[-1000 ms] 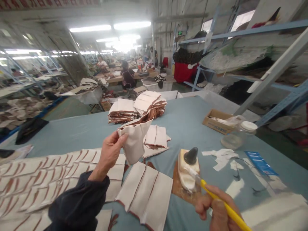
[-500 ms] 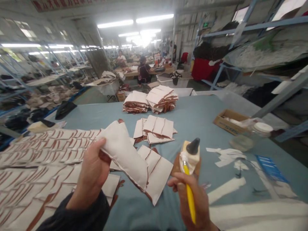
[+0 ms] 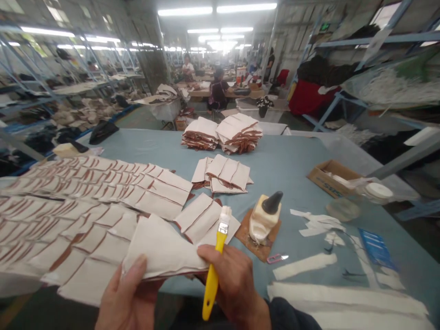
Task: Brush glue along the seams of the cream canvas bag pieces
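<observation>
My left hand [image 3: 129,293] grips the near left edge of a cream fabric piece [image 3: 161,250] with brown edging, thumb on top. My right hand [image 3: 233,279] is closed round a yellow-handled brush [image 3: 213,275], its pale bristles pointing up and away. The fingers of that hand also touch the right end of the fabric piece. Just beyond lie more cream pieces [image 3: 197,215] with dark seams. To the right, a cut-open cream container with a black nozzle [image 3: 271,204] rests on a brown board [image 3: 242,229].
Rows of overlapping cream pieces [image 3: 82,183] cover the left side. Two stacks [image 3: 239,130] stand at the back of the blue-grey table [image 3: 282,160]. On the right are pink thread snips [image 3: 275,259], fabric strips [image 3: 305,266], a cardboard box [image 3: 330,181] and a lidded jar [image 3: 343,206].
The brush has left the cream container and come up beside the fabric piece. My left hand has lowered the piece toward me, and my right hand now touches its end.
</observation>
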Demonstrator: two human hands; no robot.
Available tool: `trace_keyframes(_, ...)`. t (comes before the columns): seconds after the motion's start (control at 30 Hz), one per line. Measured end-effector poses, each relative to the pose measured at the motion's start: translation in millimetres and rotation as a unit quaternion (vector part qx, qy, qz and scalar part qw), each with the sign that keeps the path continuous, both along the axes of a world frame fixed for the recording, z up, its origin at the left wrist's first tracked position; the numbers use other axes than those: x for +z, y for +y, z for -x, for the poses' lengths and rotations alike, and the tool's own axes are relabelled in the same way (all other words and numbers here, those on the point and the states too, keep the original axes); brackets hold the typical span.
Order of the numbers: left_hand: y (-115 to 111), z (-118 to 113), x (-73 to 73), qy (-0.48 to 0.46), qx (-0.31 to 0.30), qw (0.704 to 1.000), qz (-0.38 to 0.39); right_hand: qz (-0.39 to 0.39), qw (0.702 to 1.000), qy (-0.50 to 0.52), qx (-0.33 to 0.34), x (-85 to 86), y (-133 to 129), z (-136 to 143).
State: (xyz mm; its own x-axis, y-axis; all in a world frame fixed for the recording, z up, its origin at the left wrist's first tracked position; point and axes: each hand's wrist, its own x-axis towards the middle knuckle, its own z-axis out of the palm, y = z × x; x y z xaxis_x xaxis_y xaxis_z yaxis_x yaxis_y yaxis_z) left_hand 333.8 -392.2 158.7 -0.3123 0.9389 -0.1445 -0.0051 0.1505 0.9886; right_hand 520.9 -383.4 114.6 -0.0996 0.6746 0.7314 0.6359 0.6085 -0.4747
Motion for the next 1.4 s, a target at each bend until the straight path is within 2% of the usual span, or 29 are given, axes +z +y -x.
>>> trace_keyframes(0.07,-12.8,20.3,-6.6,-0.015,0.060,0.998,-0.026,0.001,1.000,-0.007,0.030,4.2,0.3,-10.1)
trace_keyframes(0.13,-23.7,41.8,-8.4,0.040,0.099,0.990,-0.093,0.010,0.999,0.004,0.052,7.7,-0.3,-19.0)
trace_keyframes(0.17,-27.6,51.3,-7.6,0.079,0.106,0.984,-0.117,0.028,0.997,0.015,0.063,9.2,-1.2,-22.1)
trace_keyframes(0.23,-32.2,65.7,-3.9,0.140,0.096,0.979,-0.113,0.084,0.992,0.037,0.087,12.4,-4.6,-23.7)
trace_keyframes(0.3,-33.2,74.7,0.3,0.160,0.039,0.983,-0.086,0.151,0.982,0.065,0.088,16.8,-10.7,-18.4)
trace_keyframes(0.4,-30.7,85.9,3.5,0.131,-0.103,0.982,-0.090,0.233,0.963,0.128,0.033,24.0,-21.7,-0.2)
trace_keyframes(0.47,-27.5,96.1,3.5,0.100,-0.155,0.978,-0.095,0.263,0.954,0.146,0.006,26.7,-26.9,14.1)
trace_keyframes(0.53,-24.3,108.2,2.5,0.080,-0.183,0.976,-0.090,0.281,0.950,0.139,-0.007,25.2,-29.2,26.4)
trace_keyframes(0.63,-23.1,123.8,0.7,0.067,-0.235,0.966,-0.086,0.273,0.948,0.149,-0.061,13.0,-29.7,39.7)
trace_keyframes(0.73,-27.7,130.8,-0.4,0.083,-0.265,0.954,-0.110,0.265,0.943,0.167,-0.114,-3.6,-32.2,48.4)
trace_keyframes(0.8,-30.4,133.0,-0.2,0.098,-0.276,0.948,-0.128,0.277,0.939,0.160,-0.126,-8.8,-35.3,51.9)
trace_keyframes(0.93,-25.7,139.0,-0.1,0.090,-0.319,0.942,-0.058,0.270,0.951,0.120,-0.089,2.6,-37.0,53.6)
trace_keyframes(1.0,-19.8,140.5,-2.7,0.112,-0.277,0.954,-0.035,0.261,0.959,0.099,-0.047,14.6,-32.0,53.1)
trace_keyframes(1.1,-12.4,134.6,-8.3,0.165,-0.130,0.977,-0.043,0.256,0.962,0.097,0.013,33.1,-17.8,52.2)
trace_keyframes(1.13,-10.8,130.3,-9.3,0.181,-0.092,0.978,-0.047,0.252,0.962,0.102,0.030,39.0,-12.2,51.7)
trace_keyframes(1.2,-8.6,119.6,-9.3,0.207,-0.055,0.975,-0.062,0.241,0.963,0.106,0.053,50.0,-0.9,49.9)
trace_keyframes(1.3,-8.5,103.8,-6.4,0.297,-0.004,0.945,-0.135,0.219,0.966,0.118,0.068,63.6,14.8,44.7)
trace_keyframes(1.4,-14.7,92.5,-10.1,0.414,-0.005,0.879,-0.235,0.219,0.963,0.142,0.072,73.0,28.7,37.0)
